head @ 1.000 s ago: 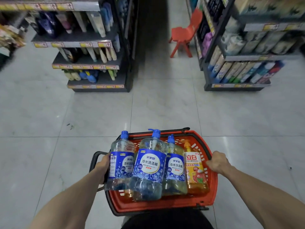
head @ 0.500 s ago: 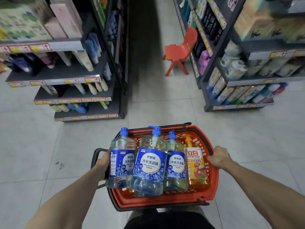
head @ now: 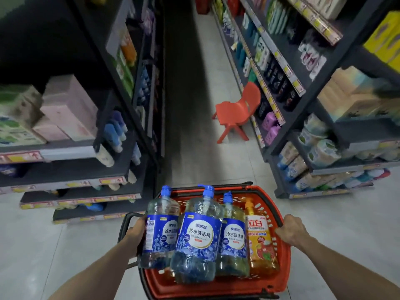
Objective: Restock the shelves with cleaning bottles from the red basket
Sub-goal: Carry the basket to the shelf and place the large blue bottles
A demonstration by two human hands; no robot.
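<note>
I carry the red basket [head: 279, 269] in front of me at waist height. My left hand [head: 135, 231] grips its left side, partly hidden behind a bottle. My right hand [head: 291, 231] is closed on the right rim. Three clear bottles with blue caps and blue labels lie in it: the left bottle [head: 161, 230], the middle bottle [head: 198, 234] and the right bottle [head: 233, 237]. An orange pump bottle [head: 258, 241] lies at the far right of the basket.
Dark shelving [head: 65, 165] stands at the left, with tubes and boxes. More stocked shelves [head: 313, 137] line the right side. A narrow tiled aisle [head: 190, 118] runs ahead between them. A small red plastic chair [head: 238, 109] stands against the right shelves.
I have walked forward with the basket; both shelf ends and the red chair have come closer. My hands keep the same grip on the basket.
</note>
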